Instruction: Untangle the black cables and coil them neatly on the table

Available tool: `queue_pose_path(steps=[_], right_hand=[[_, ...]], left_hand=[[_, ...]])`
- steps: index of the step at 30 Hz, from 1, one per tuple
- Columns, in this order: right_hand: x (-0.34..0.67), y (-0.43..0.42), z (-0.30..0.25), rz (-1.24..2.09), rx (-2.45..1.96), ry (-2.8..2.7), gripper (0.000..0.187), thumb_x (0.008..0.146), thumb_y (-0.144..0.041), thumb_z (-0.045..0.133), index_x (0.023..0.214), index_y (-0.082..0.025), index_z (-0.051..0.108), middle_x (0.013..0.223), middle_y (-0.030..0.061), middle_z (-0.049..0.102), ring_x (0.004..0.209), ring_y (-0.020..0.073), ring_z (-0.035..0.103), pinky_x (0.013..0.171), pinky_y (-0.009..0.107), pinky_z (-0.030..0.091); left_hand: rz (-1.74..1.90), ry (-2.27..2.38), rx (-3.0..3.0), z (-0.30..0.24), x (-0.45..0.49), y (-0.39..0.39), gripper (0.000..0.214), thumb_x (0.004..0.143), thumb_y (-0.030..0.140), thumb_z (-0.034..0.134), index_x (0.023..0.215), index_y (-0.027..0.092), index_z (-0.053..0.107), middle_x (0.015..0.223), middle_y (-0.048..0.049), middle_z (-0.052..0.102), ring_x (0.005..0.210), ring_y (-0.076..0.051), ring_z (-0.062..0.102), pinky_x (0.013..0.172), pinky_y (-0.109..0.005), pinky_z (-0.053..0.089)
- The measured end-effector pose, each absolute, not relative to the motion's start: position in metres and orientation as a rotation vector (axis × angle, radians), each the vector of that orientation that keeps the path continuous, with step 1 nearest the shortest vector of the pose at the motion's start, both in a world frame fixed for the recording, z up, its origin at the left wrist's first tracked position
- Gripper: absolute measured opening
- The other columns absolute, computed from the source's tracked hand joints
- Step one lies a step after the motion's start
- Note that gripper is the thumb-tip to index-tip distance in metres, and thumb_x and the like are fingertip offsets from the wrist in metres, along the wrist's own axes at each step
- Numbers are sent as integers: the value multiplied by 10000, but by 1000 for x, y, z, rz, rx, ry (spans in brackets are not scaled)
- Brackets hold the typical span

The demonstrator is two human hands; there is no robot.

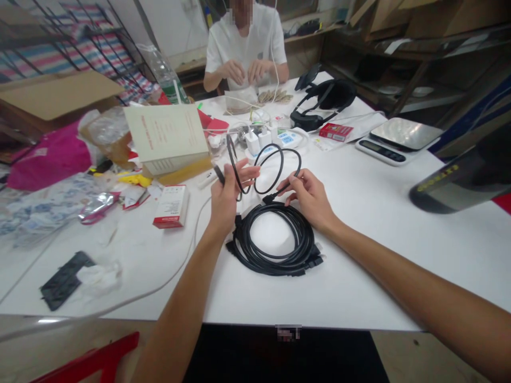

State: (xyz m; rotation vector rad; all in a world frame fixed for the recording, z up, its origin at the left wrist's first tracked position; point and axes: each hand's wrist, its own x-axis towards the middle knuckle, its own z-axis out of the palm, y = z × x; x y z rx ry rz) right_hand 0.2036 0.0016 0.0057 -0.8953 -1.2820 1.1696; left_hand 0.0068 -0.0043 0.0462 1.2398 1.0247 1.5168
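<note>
My left hand [228,192] is closed round loops of a thin black cable [266,169] held up above the white table [379,223]. My right hand [308,196] pinches the same cable near its plug end, just right of the loops. Below both hands a larger coil of black cables [275,239] lies flat on the table.
A person in a white shirt [247,45] sits across the table handling a clear bag. Around are a book [165,135], a red-and-white box [171,206], white chargers [257,141], a black headset [325,101], a scale [399,139] and a white wire [187,250].
</note>
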Motion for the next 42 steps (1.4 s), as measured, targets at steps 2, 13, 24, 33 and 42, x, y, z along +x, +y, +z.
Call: queue_pose_path(steps=[2, 13, 24, 33, 42], right_hand=[[204, 1, 6, 1213, -905, -1250, 478, 955, -667, 654, 929, -249, 424, 935, 38, 753, 799, 166, 729, 548, 230, 542], [205, 3, 6, 1246, -955, -1167, 435, 934, -614, 655, 974, -272, 389, 854, -18, 734, 770, 163, 711, 539, 234, 537], [204, 2, 5, 1152, -943, -1290, 532, 870, -652, 770, 1022, -256, 449, 852, 8, 741, 770, 177, 714, 545, 254, 536], [203, -4, 9, 1075, -935, -1412, 495, 894, -628, 778, 1062, -250, 507, 854, 14, 743, 794, 194, 740, 572, 272, 514], [204, -4, 9, 1075, -953, -1431, 506, 904, -657, 753, 1076, -250, 507, 872, 25, 752, 805, 202, 744, 596, 289, 528]], left_hand=[[1619, 979, 1087, 49, -1, 1, 707, 992, 788, 525, 1259, 170, 743, 1238, -164, 797, 1195, -295, 751, 1008, -385, 571], [1930, 880, 541, 50, -70, 19, 593, 1118, 611, 310, 1083, 226, 761, 1198, -110, 794, 1120, -187, 764, 887, -267, 607], [1639, 867, 691, 53, -35, 11, 675, 1084, 685, 366, 1103, 143, 769, 1258, -187, 775, 1213, -256, 743, 990, -337, 608], [1175, 951, 1365, 48, -2, -10, 519, 907, 612, 795, 1184, 173, 798, 1187, -140, 814, 1145, -280, 760, 1043, -402, 557], [1203, 1032, 1536, 46, -2, -10, 390, 1009, 547, 680, 1103, 178, 763, 790, -20, 685, 662, -122, 603, 681, -261, 497]])
